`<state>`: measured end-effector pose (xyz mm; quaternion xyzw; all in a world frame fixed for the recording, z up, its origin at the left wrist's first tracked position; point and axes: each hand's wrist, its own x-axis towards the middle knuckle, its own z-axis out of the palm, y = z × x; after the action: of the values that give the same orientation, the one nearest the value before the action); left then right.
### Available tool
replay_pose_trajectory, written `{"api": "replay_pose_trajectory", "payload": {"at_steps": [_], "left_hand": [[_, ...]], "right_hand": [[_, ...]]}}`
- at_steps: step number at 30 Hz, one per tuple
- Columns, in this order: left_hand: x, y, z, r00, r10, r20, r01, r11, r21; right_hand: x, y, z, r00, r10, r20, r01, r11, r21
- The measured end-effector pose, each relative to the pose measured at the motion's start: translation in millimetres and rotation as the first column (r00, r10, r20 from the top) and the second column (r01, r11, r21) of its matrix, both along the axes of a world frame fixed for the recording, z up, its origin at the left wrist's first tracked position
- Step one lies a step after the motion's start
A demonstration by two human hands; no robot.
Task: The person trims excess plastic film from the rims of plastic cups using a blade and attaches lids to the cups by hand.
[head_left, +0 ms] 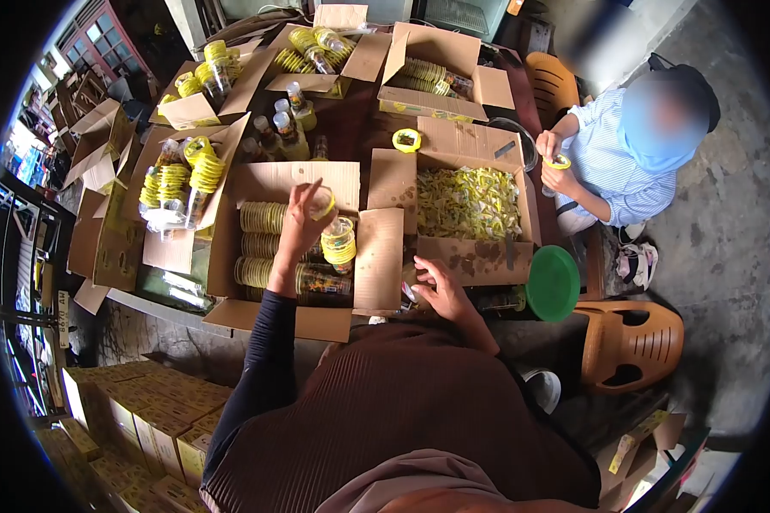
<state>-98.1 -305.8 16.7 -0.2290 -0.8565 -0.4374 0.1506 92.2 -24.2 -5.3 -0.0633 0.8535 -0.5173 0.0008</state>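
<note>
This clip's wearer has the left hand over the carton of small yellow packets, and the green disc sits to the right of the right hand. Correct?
Not quite: the head view shows the left hand over the carton of yellow-rimmed cups. The green disc does sit right of the right hand.

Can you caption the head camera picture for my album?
A left hand holds a clear plastic cup over an open brown cardboard box of stacked yellow-rimmed cups; right hand nearby.

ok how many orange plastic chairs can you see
2: an orange plastic chair at the dark red table's near right, another chair at its far right. Others may be hidden.
</note>
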Motion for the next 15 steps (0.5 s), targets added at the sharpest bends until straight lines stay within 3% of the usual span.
{"api": "replay_pose_trajectory", "payload": {"at_steps": [2,3,4,6,7,11,13,15], "left_hand": [[-5.1,-0.7,-15.8,0.983,-0.127,0.133,0.146,0.98,-0.136],[-6.0,-1.4,-22.0,0.956,-0.133,0.26,0.193,0.956,-0.222],[-5.1,-0.2,-28.8,0.954,-0.147,0.26,0.207,0.953,-0.221],[2.5,5.5,-26.8,0.917,-0.084,0.391,0.281,0.83,-0.481],[4.7,8.1,-27.7,0.864,-0.072,0.497,0.333,0.824,-0.459],[15.7,16.8,-34.7,0.887,-0.007,0.461,0.32,0.729,-0.605],[18.4,21.6,-15.9,0.85,0.095,0.518,0.272,0.763,-0.587],[8.1,19.8,-24.0,0.873,0.079,0.482,0.25,0.776,-0.579]], "right_hand": [[2.0,2.8,-0.9,1.0,-0.014,0.001,0.014,1.0,-0.006],[4.0,4.9,-0.2,1.0,-0.027,0.004,0.027,1.0,0.003],[5.9,7.5,0.8,0.999,-0.041,0.006,0.041,0.999,0.013],[11.1,11.6,2.1,0.997,-0.074,0.016,0.073,0.997,0.038],[14.0,13.5,2.0,0.996,-0.091,0.027,0.089,0.994,0.062],[27.8,20.5,-5.0,0.986,-0.155,0.062,0.149,0.985,0.088],[33.2,24.2,-8.6,0.983,-0.16,0.095,0.155,0.986,0.058],[36.2,28.1,-5.4,0.977,-0.183,0.113,0.177,0.982,0.062]]}}
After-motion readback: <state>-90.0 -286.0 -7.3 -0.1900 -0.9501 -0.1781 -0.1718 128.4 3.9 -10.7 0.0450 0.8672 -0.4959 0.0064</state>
